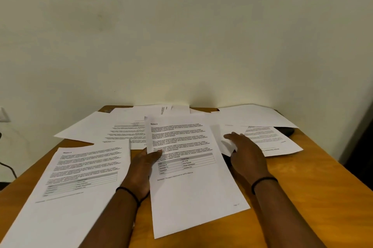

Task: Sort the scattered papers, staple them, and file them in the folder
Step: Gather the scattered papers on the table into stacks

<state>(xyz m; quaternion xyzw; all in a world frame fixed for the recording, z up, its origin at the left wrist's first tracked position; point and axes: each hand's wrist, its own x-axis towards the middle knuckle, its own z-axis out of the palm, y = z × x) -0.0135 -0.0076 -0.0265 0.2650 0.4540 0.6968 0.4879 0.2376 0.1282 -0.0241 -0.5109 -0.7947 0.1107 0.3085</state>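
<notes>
At centre bench, my left hand (141, 169) pinches a printed sheet (189, 175) by its left edge, thumb on top. My right hand (247, 151) lies flat, fingers straight, on loose papers (268, 138) just right of it. Another printed stack (66, 183) sits left; more pages (121, 126) scatter toward the wall (181, 45).

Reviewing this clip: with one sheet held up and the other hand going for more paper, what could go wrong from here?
1. The left hand pinches the Section 2 sheet at one edge only; it may sag or crease.
2. The right hand reaches overlapping loose sheets; it could pick up two pages.
3. A blank sheet overhangs the table and may slide off.
</notes>
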